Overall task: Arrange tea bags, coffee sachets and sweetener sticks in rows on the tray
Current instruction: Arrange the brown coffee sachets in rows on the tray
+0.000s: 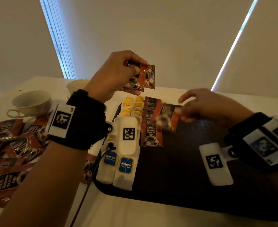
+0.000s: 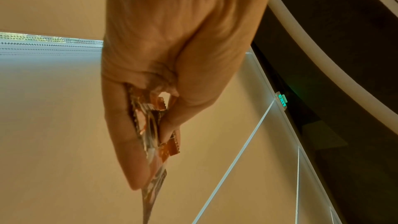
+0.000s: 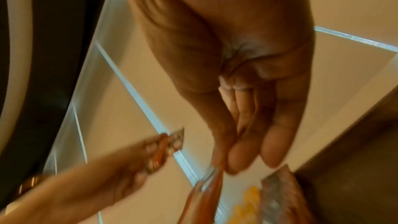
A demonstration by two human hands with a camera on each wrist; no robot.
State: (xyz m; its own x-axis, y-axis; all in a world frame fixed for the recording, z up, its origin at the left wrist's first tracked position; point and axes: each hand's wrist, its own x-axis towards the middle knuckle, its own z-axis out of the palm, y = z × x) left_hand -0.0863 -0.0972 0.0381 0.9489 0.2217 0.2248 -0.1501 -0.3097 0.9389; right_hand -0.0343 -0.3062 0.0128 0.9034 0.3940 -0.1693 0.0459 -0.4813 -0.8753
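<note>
A dark tray (image 1: 184, 174) lies on the white table. Two rows of tea bags (image 1: 126, 164) with blue and yellow tags run along its left side. Beside them lies an overlapping row of coffee sachets (image 1: 152, 131). My left hand (image 1: 117, 76) is raised above the tray's far end and grips a small bunch of coffee sachets (image 1: 141, 76), seen edge-on between thumb and fingers (image 2: 150, 134). My right hand (image 1: 199, 107) pinches one blurred coffee sachet (image 1: 167, 118) by its edge (image 3: 206, 192), just above the tray right of the coffee row.
A loose pile of coffee sachets (image 1: 8, 149) lies on the table left of the tray. Two white cups (image 1: 31, 102) stand behind the pile. A black cable (image 1: 87, 185) runs down from my left wrist. Drawn window blinds hang behind the table.
</note>
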